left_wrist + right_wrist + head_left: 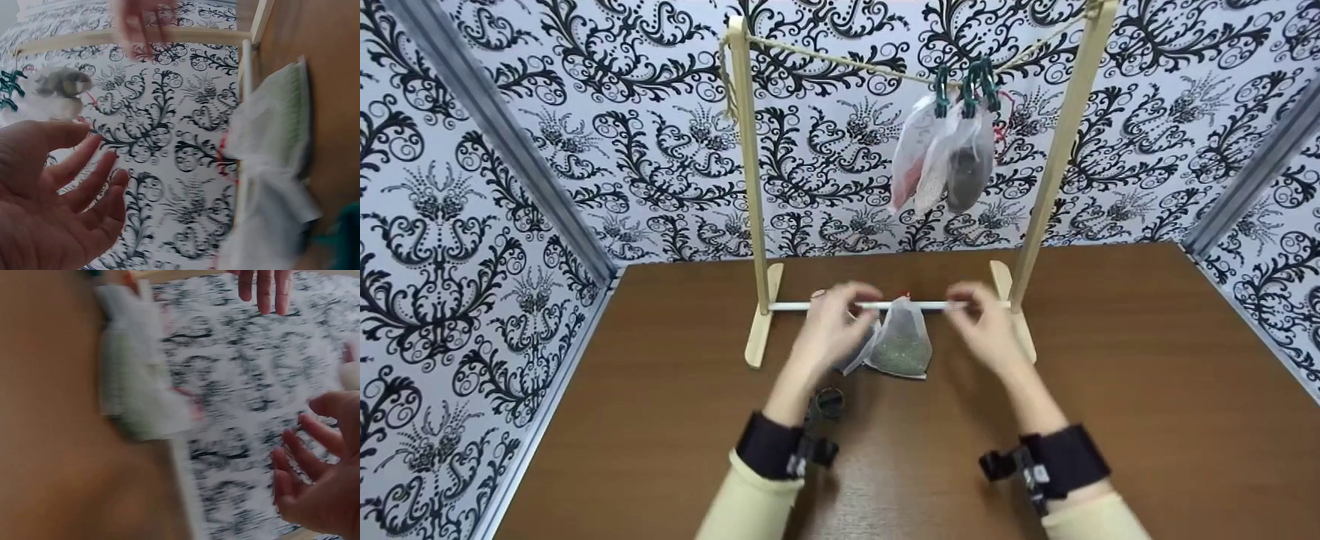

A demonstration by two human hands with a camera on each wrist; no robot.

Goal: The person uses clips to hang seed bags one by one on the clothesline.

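In the head view my left hand (831, 326) is raised in front of the white rod (791, 306), its fingers loosely bent with nothing in them. My right hand (988, 330) is held much the same way near the rod's right part, also holding nothing. Between the hands a sheer mesh bag with green contents (901, 349) lies against the rod, a bit of red at its top. A second, darker-filled mesh bag (851, 361) is partly hidden behind my left hand. The left wrist view shows the palm (62, 197) turned up, fingers apart; the right palm (326, 467) looks similar.
A wooden stand (754, 187) holds a rope (840, 61) with several dark green clothespins (969, 90). Sheer bags with pink (907, 176), whitish (934, 176) and dark (969, 176) contents hang there. A small dark object (830, 403) lies near my left wrist. Patterned walls enclose the brown table (660, 420).
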